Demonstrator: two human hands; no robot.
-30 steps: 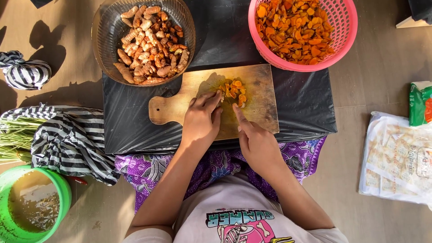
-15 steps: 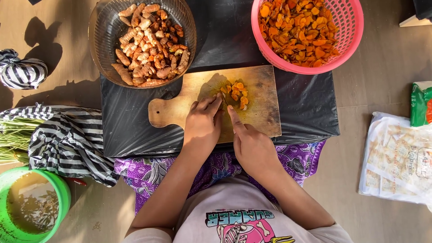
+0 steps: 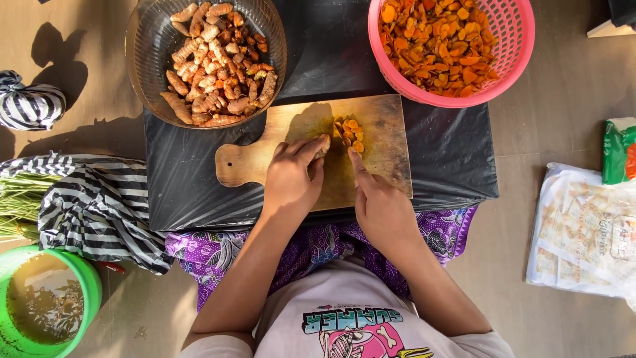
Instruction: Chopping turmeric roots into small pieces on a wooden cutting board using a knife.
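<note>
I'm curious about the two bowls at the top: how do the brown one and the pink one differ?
The brown bowl has solid, see-through walls; the pink basket is open mesh. The brown bowl holds whole knobbly roots; the pink basket holds cut orange slices. Both are round and rest on the black-covered surface.

The pale wooden cutting board with a round-ended handle (image 3: 371,132) looks matt and dry, its grain stained yellow. It lies on a worktop wrapped in glossy black plastic sheeting (image 3: 450,159), smooth and faintly creased. The pink plastic mesh basket (image 3: 517,40) has a perforated, slightly shiny wall. The round brownish translucent bowl (image 3: 142,53) looks ribbed and glassy. The knobbly tan roots (image 3: 212,73) in it are rough-skinned; the cut orange slices (image 3: 350,131) look moist. The striped black-and-white cloth (image 3: 93,205) is soft and matt. The green plastic bucket (image 3: 93,292) has a smooth rim.
</note>
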